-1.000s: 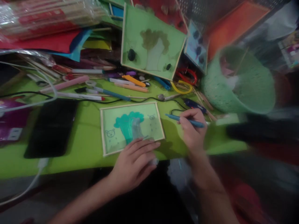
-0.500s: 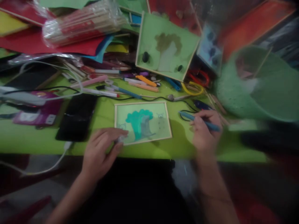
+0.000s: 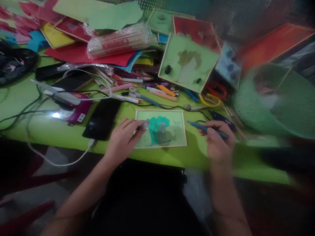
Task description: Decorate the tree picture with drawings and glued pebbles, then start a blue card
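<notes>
A small framed green picture (image 3: 169,131) with a teal tree drawn on it lies near the front edge of the green table (image 3: 44,131). My left hand (image 3: 124,139) rests on its left edge, fingers curled, with a small grey thing pinched at the fingertips. To the right of the picture, my right hand (image 3: 218,139) is closed round a blue pen (image 3: 200,127), whose tip points left towards the frame.
A black phone (image 3: 102,118) on a white cable lies left of the picture. Pens and markers (image 3: 147,93) are strewn behind it. A second framed tree picture (image 3: 188,64) leans at the back. A green basket (image 3: 273,101) stands at right. Coloured paper is heaped far left.
My left hand slid from the picture's lower edge to its left side, then up to its upper left corner. The view swung left and back; my right hand kept the pen.
</notes>
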`<state>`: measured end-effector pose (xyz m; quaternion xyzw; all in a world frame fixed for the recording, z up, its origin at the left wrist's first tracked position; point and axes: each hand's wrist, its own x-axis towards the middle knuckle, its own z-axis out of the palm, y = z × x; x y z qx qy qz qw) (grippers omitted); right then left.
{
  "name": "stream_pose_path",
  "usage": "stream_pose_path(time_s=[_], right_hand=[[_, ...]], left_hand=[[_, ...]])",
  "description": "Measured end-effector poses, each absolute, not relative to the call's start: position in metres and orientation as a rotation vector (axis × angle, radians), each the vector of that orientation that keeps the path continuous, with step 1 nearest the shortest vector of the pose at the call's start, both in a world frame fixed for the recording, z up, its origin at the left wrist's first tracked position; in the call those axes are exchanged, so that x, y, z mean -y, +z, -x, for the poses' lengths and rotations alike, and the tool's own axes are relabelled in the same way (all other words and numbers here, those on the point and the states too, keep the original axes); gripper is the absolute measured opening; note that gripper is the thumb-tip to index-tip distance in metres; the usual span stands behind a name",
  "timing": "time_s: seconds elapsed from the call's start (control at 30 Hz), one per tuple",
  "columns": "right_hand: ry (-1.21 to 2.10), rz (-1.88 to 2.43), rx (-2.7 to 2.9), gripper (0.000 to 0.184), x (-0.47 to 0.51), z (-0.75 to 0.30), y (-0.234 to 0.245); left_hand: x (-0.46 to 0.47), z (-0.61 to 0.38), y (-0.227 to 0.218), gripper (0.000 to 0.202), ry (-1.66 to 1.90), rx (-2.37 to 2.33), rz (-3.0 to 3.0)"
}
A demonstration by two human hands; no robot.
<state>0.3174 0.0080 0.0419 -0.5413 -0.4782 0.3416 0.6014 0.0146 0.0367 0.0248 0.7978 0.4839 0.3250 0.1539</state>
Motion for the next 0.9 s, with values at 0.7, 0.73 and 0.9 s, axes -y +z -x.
stream_pose_path(time_s=[0.7,0.73,0.9], right_hand=[[1.080,1.188,1.303,0.013,0.000,-0.274,0.049],[1.083,1.194,1.291,0.014,0.000,-0.274,0.046],[1.183,1.147,1.112,0.020,-0.002,-0.276,0.030]], left_hand=[[-0.039,-0.047,0.030,0.020,0.894,-1.014,-2.498],[-0.039,-0.048,0.030,0.020,0.899,-0.991,-2.519],[-0.039,-0.055,0.032,0.024,0.960,-0.911,-2.613]])
